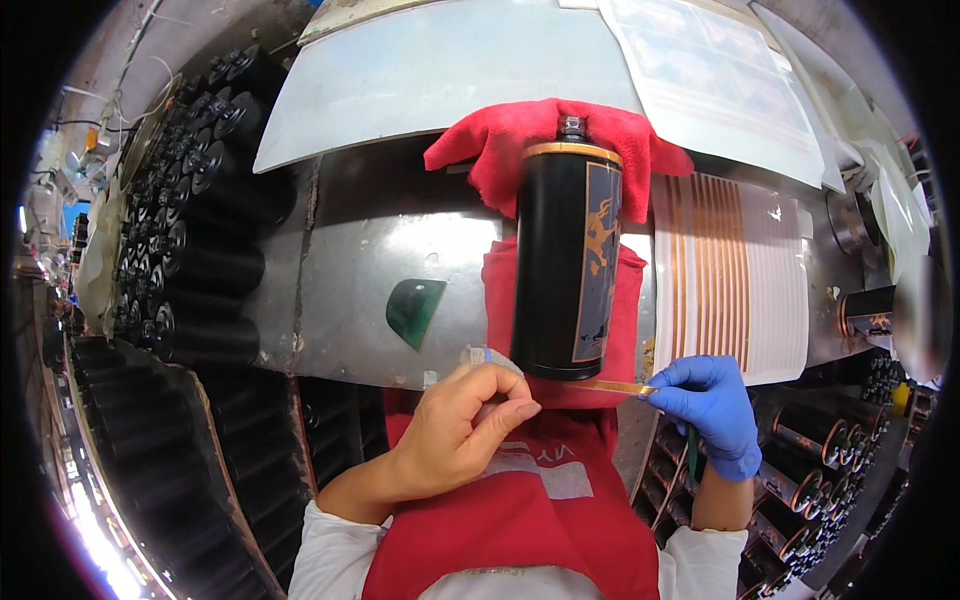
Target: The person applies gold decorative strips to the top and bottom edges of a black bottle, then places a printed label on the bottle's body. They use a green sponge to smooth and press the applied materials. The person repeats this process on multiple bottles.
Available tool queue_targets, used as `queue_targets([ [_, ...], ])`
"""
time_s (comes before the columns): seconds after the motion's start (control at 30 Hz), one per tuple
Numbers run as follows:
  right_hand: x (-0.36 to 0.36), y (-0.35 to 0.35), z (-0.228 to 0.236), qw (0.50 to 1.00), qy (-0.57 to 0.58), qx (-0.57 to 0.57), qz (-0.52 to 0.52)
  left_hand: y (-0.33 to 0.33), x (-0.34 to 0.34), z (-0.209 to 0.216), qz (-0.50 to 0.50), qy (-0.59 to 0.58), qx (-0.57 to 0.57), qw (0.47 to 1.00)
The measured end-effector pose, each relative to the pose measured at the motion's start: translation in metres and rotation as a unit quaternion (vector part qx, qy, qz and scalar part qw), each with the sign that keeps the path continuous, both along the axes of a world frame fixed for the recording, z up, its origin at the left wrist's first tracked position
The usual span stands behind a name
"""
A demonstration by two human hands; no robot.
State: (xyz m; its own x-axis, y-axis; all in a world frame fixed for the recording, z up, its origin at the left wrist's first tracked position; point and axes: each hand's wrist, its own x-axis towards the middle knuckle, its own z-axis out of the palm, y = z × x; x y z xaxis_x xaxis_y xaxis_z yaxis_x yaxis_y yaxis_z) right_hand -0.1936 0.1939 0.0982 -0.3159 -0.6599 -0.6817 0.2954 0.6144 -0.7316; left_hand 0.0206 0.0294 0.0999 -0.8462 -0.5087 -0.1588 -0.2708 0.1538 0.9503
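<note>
A black cylindrical bottle (pixel 548 260) with a gold band and a decorated panel lies on red cloth (pixel 625 290), its neck pointing away from me. My right hand (pixel 710 405), in a blue glove, pinches one end of a thin gold strip (pixel 615 387) near the bottle's base. A slim green piece (pixel 692 450) shows under that hand's palm. My bare left hand (pixel 465 425) is closed, thumb against fingers, left of the base; whatever it holds is hidden. Behind its knuckles is a small whitish, translucent piece (pixel 490 357). A green scraper-like piece (pixel 415 310) lies on the metal table.
To the right lies a white sheet (pixel 780 290) bearing several gold strips (pixel 710 270). Many black bottles (pixel 215 250) are stacked at the left, with more (pixel 810 440) at the lower right. Pale panels (pixel 470 70) cover the table's far side.
</note>
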Motion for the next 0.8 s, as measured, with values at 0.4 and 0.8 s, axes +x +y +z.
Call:
queue_targets([
  [0.4,0.0,0.003,0.037,0.963,0.051,-0.201,0.171,-0.001,-0.024,0.016,-0.16,0.093,0.021,0.983],
  [0.8,0.003,-0.018,-0.017,0.999,-0.009,-0.033,-0.032,0.0,-0.016,-0.02,0.103,0.104,-0.183,0.972],
])
